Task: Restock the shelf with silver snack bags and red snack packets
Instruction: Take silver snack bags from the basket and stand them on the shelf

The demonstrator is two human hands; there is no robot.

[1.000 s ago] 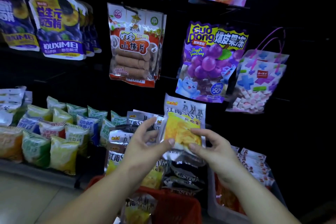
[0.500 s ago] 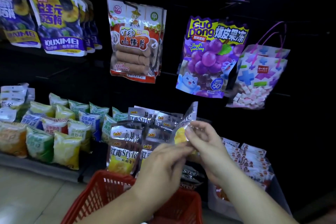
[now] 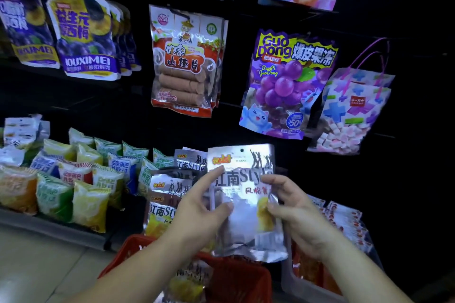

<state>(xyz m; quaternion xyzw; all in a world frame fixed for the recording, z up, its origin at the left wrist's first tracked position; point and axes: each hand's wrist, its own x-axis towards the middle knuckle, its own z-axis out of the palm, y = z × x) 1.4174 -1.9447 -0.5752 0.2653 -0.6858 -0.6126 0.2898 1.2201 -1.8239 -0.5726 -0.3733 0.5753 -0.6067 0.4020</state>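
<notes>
My only camera rides on my head, facing forward and down at the shelf (image 3: 49, 226) from close up, with my left hand (image 3: 197, 214), right hand (image 3: 298, 219) and the silver snack bag (image 3: 243, 229) they hold low in centre, red basket (image 3: 241, 278) beneath.

Glossy foil silver snack bag (image 3: 246, 204) (crinkled)
</notes>
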